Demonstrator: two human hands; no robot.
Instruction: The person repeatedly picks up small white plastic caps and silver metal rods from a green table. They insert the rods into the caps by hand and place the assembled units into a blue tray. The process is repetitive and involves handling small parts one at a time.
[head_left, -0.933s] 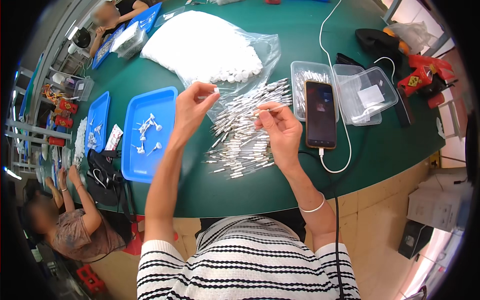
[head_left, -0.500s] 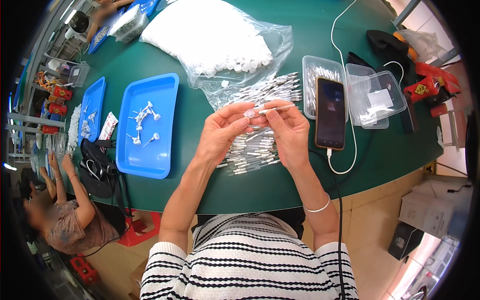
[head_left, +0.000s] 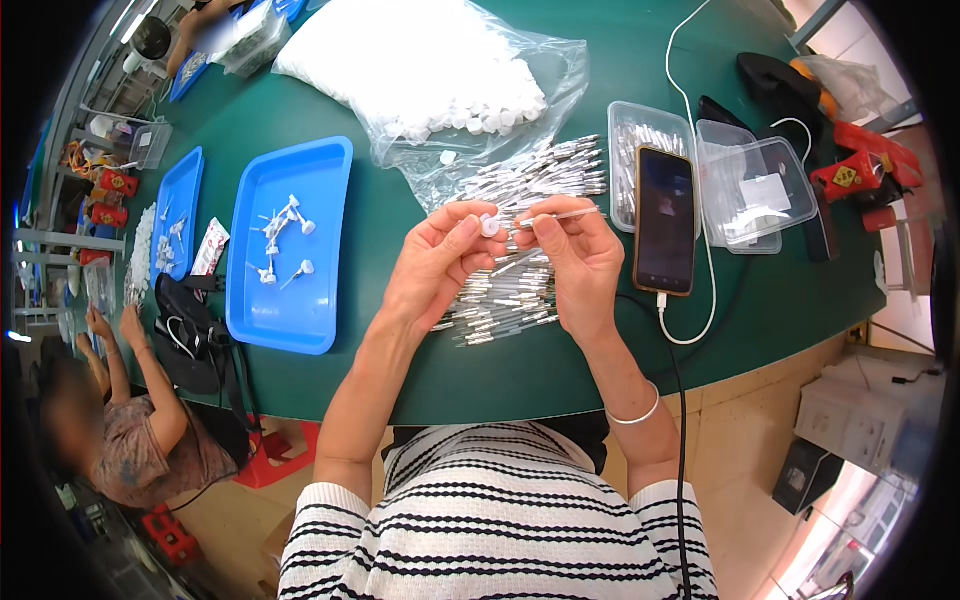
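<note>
Between the thumb and fingers of my left hand is a small round white cap, its ringed face showing. My right hand pinches a thin metal-and-clear rod, whose tip points left toward the cap; the two are a little apart. Beneath both hands lies a loose pile of similar rods. Past them, an open clear plastic bag spills many white caps. To the left, a blue tray holds several white caps joined to thin rods.
A phone leans on a clear box of rods, with a white cable attached. Clear lids lie farther right. A second blue tray and a black bag are at left, near another person.
My left fingers have turned the cap so its round face shows, and it has shifted slightly left of the rod. My right hand keeps its pinch. The view has shifted slightly.
</note>
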